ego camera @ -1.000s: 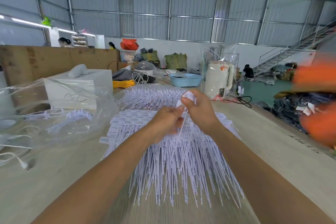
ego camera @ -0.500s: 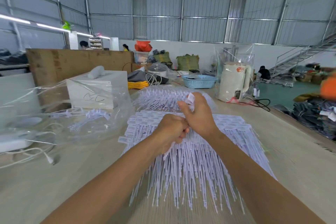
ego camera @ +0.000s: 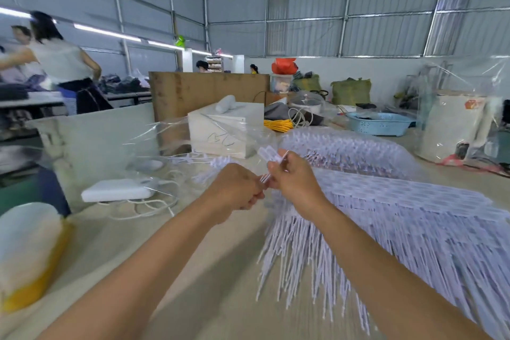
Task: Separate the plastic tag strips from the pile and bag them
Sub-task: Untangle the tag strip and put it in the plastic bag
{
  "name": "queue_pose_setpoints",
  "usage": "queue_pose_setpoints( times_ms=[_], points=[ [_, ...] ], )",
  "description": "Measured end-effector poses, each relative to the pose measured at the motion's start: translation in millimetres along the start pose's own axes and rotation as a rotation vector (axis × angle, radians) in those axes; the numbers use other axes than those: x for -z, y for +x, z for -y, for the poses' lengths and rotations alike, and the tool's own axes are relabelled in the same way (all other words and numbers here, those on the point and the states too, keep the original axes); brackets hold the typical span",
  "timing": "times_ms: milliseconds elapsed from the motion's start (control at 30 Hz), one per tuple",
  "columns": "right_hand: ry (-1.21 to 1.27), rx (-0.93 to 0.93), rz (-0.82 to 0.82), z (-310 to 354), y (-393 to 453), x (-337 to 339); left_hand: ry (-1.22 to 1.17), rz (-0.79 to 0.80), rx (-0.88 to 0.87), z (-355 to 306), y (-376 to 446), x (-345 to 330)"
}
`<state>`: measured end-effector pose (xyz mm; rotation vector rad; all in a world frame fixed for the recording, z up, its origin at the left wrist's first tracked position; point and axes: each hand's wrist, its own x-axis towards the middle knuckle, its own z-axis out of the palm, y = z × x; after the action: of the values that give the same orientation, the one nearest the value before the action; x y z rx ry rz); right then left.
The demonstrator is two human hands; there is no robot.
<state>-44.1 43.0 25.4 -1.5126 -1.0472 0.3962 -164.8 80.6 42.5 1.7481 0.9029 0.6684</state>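
- Head view: both hands have swung left, off the pile (ego camera: 400, 218) and toward the clear bag (ego camera: 193, 135), carrying a small strip of tags (ego camera: 271, 159) with them.
- My right hand (ego camera: 296, 182) pinches the strip near its flat tag ends, which stick up above my fingers; my left hand (ego camera: 237, 188) curls around the thin tails lower down.
- Most of the tags lie on the counter (ego camera: 215, 270) at my right.
- I judge this strip separated and ready for bagging; the bag's mouth isn't clear to me.
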Motion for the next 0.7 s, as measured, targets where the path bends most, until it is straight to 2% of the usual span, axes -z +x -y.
queue_pose_setpoints(
  times_ms=[167,200,267,400,500,700],
  points=[
    [0.118,-0.043,0.207,1,16,-52,0.357,-0.269,-0.002,19,42,68],
    [0.049,-0.026,0.223,-2,16,-55,0.463,-0.29,-0.007,23,56,78],
    [-0.267,0.107,0.205,-10,15,-51,0.701,-0.307,0.012,32,86,93],
    [-0.817,0.333,0.145,-34,13,-13,0.958,-0.344,0.035,48,134,92],
    [-1.106,0.399,0.108,-50,14,34,0.921,-0.332,0.09,61,161,80],
    [-1.067,0.372,-0.039,-64,5,80,0.928,-0.276,0.094,77,195,45]
  ],
)
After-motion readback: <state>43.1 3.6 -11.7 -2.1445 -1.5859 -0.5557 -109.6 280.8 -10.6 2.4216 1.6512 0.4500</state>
